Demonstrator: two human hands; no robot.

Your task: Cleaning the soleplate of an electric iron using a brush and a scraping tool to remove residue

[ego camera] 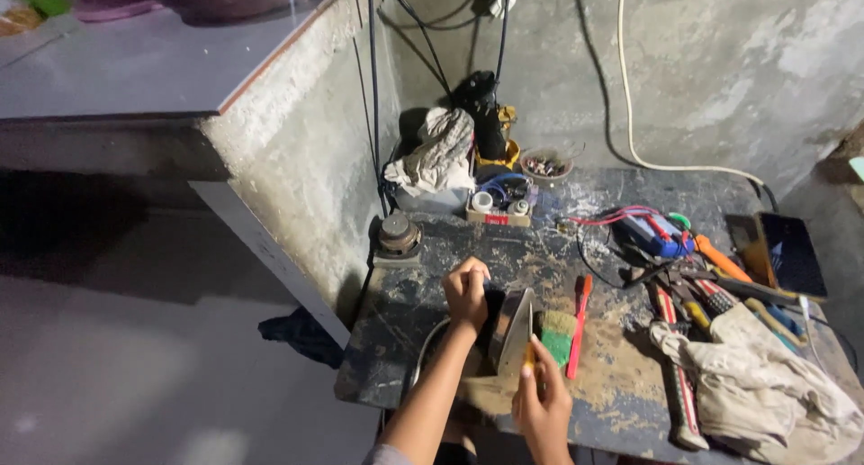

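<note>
Two bare hands work on a metal iron at the lower middle of the frame.

The left hand (466,292) grips the dark top of the iron (511,328), which stands tilted on the worn table (405,312). The right hand (540,402), just below, pinches a small yellow-handled tool (529,355) against the iron's plate. A red brush (578,325) lies just right; a crumpled cloth (765,384) sits at lower right.

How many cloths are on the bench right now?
2. One crumpled rag sits at the back left on a box by the wall; one larger cloth lies at the right front edge, beside the tools. More may be hidden under the clutter.
</note>
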